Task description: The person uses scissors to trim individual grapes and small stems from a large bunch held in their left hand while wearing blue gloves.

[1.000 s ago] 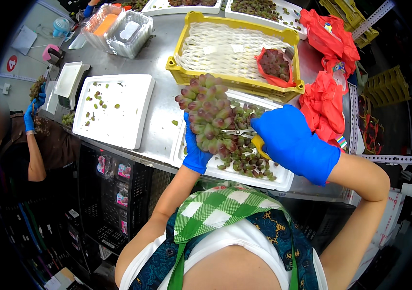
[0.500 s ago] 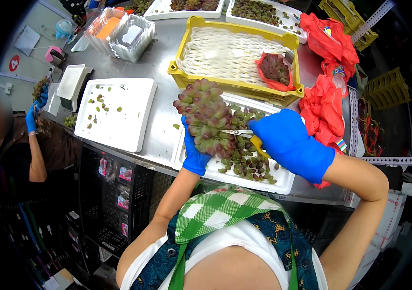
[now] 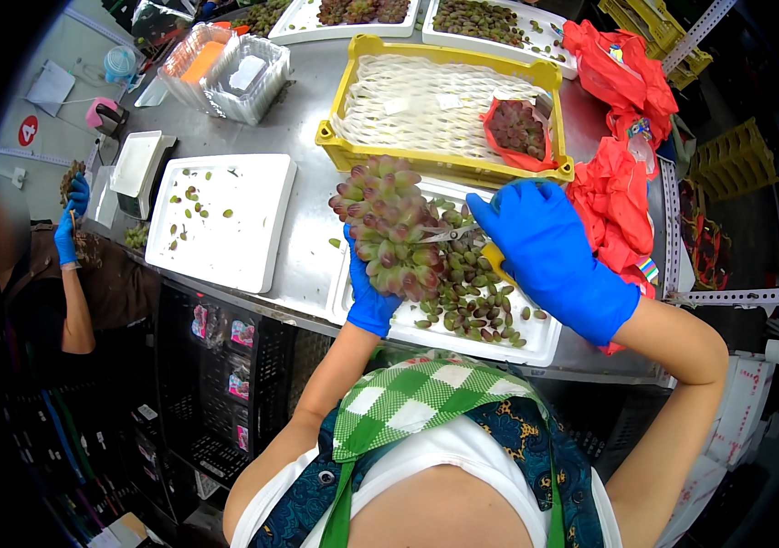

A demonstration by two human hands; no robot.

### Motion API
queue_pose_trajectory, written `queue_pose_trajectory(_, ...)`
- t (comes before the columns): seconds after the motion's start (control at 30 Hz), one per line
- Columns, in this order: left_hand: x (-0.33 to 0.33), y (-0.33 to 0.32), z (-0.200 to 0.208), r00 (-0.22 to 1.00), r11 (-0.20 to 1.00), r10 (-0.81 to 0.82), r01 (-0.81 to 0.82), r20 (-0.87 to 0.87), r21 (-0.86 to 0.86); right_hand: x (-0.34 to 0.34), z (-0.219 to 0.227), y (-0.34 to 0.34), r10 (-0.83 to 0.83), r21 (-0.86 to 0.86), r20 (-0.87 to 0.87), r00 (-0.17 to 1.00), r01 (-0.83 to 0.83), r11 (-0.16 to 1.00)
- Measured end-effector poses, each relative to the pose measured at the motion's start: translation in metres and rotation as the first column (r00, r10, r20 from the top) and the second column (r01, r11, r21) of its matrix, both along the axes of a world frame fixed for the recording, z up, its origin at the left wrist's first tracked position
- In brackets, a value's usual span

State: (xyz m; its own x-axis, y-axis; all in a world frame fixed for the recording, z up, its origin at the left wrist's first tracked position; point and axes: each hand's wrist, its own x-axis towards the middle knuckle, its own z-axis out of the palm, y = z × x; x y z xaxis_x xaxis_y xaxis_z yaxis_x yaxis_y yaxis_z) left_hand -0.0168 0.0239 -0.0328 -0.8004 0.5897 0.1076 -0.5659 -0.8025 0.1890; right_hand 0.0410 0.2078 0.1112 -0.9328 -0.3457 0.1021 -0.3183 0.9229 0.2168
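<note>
A large cluster of green succulent rosettes with reddish tips (image 3: 389,228) is held up by my left hand (image 3: 368,297), gloved in blue, gripping it from below and behind. My right hand (image 3: 549,251), in a matching glove, is closed on yellow-handled scissors (image 3: 496,259). The metal blades reach left to the right side of the succulent, and they look slightly apart. Beneath both hands lies a white foam tray (image 3: 540,352) strewn with many loose plump leaves (image 3: 476,310). Most of my left fingers are hidden behind the plant.
Beyond the tray stands a yellow crate (image 3: 335,151) lined with white netting, holding a red-wrapped succulent (image 3: 519,128). Crumpled red wrappers (image 3: 613,196) lie to its right. Leftward are another foam tray (image 3: 257,224), a scale (image 3: 140,164) and clear plastic boxes (image 3: 248,78). A co-worker's gloved hands (image 3: 70,219) hold a plant.
My right hand has risen slightly and its scissors have tilted, with the blades now angled upward to the right. The succulent has barely shifted. At far left, the co-worker's hands have moved a little.
</note>
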Motion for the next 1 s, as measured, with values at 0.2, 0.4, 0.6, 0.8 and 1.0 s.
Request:
queue_pose_trajectory(0.2,0.001,-0.001,-0.007,0.997,0.979,0.066,-0.074,-0.049,-0.191,0.006,0.002,0.009,0.031,0.002,-0.085,0.996,-0.031,1.000)
queue_pose_trajectory(0.4,0.001,-0.010,-0.012,0.999,0.991,-0.036,0.038,-0.020,0.130,0.013,0.017,0.017,-0.114,-0.005,0.021,0.993,0.114,0.993)
queue_pose_trajectory(0.6,0.006,-0.008,-0.008,0.953,0.893,0.013,-0.148,-0.304,-0.424,0.006,0.008,-0.013,0.052,0.035,-0.100,0.994,-0.049,0.998)
queue_pose_trajectory(0.8,0.007,-0.005,0.005,1.000,1.000,0.000,0.000,-0.006,-0.011,-0.003,0.005,-0.018,0.103,0.088,-0.092,0.990,-0.095,0.992)
queue_pose_trajectory(1.0,0.009,-0.005,0.001,0.958,0.829,0.059,-0.203,-0.280,-0.522,-0.003,0.003,-0.018,0.107,0.093,-0.062,0.992,-0.101,0.991)
